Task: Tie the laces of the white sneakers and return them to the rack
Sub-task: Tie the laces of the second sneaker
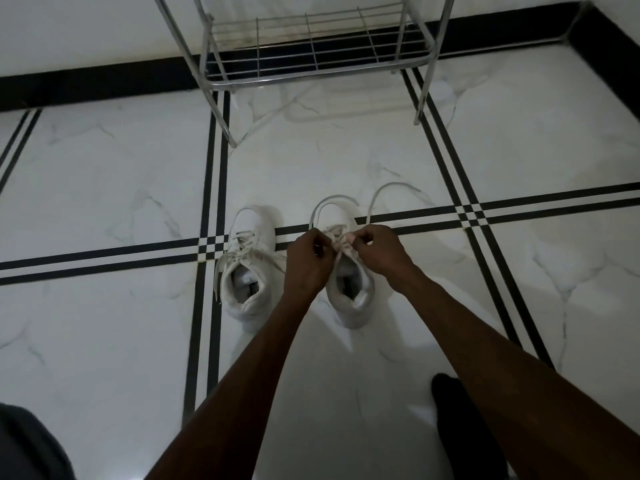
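Nearest the camera, two bare forearms reach out over the marble floor (104,188). Left hand (306,263) and right hand (375,249) each pinch a lace of the right sneaker (351,292) (loops arch beyond the toe). Beside it, the left sneaker (247,285) sits with laces loose. Farther off stands the metal rack (311,53).

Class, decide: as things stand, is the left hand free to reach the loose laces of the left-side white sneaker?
Probably not yet: the left hand pinches the right-side white sneaker's laces; otherwise the neighbouring left-side white sneaker lies unobstructed.
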`<state>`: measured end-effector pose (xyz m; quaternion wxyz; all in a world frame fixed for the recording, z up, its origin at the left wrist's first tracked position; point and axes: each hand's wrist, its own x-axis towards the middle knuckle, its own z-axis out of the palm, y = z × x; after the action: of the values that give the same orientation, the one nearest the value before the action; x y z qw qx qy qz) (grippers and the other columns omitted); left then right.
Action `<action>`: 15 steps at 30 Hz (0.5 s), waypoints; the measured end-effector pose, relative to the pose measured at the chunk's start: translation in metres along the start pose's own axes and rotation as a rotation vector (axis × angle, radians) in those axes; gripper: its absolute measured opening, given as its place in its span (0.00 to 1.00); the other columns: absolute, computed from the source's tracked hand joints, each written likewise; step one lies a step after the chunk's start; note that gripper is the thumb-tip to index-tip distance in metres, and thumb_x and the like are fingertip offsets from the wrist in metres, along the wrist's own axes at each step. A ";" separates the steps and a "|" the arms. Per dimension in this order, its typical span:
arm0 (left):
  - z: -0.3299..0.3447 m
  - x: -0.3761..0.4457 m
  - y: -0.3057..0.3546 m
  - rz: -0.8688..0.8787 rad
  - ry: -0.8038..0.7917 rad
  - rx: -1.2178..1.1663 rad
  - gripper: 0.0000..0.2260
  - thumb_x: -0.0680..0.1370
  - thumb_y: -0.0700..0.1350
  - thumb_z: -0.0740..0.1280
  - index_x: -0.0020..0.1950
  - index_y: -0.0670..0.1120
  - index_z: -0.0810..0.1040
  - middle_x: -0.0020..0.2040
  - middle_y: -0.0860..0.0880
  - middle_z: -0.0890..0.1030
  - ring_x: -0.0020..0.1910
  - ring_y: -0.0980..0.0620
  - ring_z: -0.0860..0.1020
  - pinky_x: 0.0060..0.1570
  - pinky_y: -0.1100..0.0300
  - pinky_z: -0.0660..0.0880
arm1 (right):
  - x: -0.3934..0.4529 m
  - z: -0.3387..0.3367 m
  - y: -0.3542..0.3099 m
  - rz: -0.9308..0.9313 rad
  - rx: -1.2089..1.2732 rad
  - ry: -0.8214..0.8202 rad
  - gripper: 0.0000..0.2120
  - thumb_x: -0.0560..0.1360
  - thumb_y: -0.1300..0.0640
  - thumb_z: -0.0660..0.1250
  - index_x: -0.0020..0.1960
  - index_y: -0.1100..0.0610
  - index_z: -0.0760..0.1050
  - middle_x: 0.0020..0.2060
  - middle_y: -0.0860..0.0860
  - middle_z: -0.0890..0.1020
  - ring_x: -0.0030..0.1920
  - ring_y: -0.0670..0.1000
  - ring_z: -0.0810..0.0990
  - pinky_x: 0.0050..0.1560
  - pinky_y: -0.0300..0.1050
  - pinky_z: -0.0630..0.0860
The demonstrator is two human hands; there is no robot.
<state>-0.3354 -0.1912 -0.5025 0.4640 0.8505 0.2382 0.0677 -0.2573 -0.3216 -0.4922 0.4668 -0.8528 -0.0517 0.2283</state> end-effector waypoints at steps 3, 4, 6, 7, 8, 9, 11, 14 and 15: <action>0.004 -0.008 -0.006 0.002 0.055 -0.021 0.04 0.77 0.40 0.71 0.44 0.42 0.78 0.41 0.49 0.84 0.42 0.50 0.82 0.44 0.55 0.77 | -0.002 0.004 0.009 0.048 -0.007 0.027 0.12 0.81 0.53 0.62 0.57 0.59 0.79 0.52 0.54 0.83 0.52 0.54 0.81 0.50 0.48 0.77; 0.005 -0.010 -0.007 0.011 0.054 -0.004 0.03 0.77 0.39 0.69 0.44 0.42 0.76 0.40 0.49 0.84 0.42 0.49 0.82 0.43 0.55 0.76 | -0.004 0.007 0.010 0.059 -0.006 0.039 0.12 0.82 0.54 0.61 0.59 0.59 0.78 0.53 0.54 0.82 0.53 0.53 0.80 0.50 0.46 0.75; 0.005 -0.014 -0.008 0.046 0.066 0.055 0.03 0.77 0.37 0.67 0.45 0.42 0.76 0.39 0.47 0.84 0.41 0.47 0.81 0.40 0.56 0.73 | -0.009 0.013 0.014 0.078 0.036 0.060 0.12 0.82 0.55 0.60 0.61 0.59 0.77 0.54 0.52 0.81 0.55 0.52 0.79 0.53 0.45 0.75; 0.004 -0.015 -0.009 0.056 0.065 0.058 0.02 0.78 0.37 0.67 0.46 0.41 0.76 0.40 0.46 0.84 0.41 0.46 0.81 0.40 0.56 0.72 | -0.009 0.016 0.016 0.094 0.071 0.062 0.12 0.82 0.55 0.61 0.61 0.59 0.77 0.53 0.51 0.80 0.54 0.51 0.79 0.53 0.45 0.76; 0.004 -0.016 -0.012 0.043 0.049 0.032 0.03 0.78 0.39 0.68 0.47 0.40 0.77 0.42 0.44 0.84 0.43 0.45 0.81 0.41 0.56 0.73 | -0.011 0.017 0.017 0.113 0.114 0.054 0.12 0.82 0.54 0.61 0.60 0.58 0.77 0.53 0.51 0.81 0.53 0.51 0.79 0.53 0.46 0.77; 0.001 -0.016 -0.015 0.014 0.011 -0.021 0.08 0.77 0.44 0.68 0.48 0.39 0.78 0.44 0.44 0.84 0.45 0.44 0.82 0.43 0.55 0.75 | -0.011 0.018 0.017 0.137 0.169 0.034 0.12 0.82 0.54 0.61 0.59 0.59 0.77 0.54 0.52 0.82 0.52 0.51 0.79 0.52 0.47 0.78; -0.004 -0.014 -0.017 -0.101 -0.084 -0.203 0.18 0.75 0.56 0.67 0.49 0.41 0.81 0.47 0.43 0.86 0.50 0.43 0.83 0.52 0.49 0.80 | -0.008 0.018 0.015 0.167 0.284 -0.007 0.12 0.82 0.54 0.61 0.58 0.60 0.78 0.53 0.54 0.84 0.49 0.50 0.81 0.46 0.43 0.77; -0.014 -0.009 -0.008 -0.151 -0.098 -0.453 0.16 0.80 0.55 0.66 0.49 0.42 0.83 0.51 0.40 0.86 0.54 0.41 0.84 0.59 0.42 0.79 | -0.008 0.010 0.000 0.135 0.412 -0.014 0.08 0.81 0.57 0.63 0.51 0.57 0.80 0.44 0.51 0.85 0.44 0.47 0.82 0.43 0.39 0.77; -0.019 -0.006 -0.002 -0.106 -0.072 -0.470 0.15 0.82 0.52 0.66 0.49 0.42 0.84 0.51 0.40 0.86 0.53 0.43 0.84 0.57 0.43 0.79 | -0.007 0.007 -0.006 0.102 0.427 -0.008 0.08 0.81 0.58 0.64 0.51 0.57 0.82 0.44 0.50 0.86 0.45 0.48 0.84 0.46 0.41 0.79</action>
<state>-0.3478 -0.1785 -0.4924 0.6602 0.7073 0.2438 0.0665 -0.2663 -0.3149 -0.4886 0.6244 -0.7352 0.0390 0.2608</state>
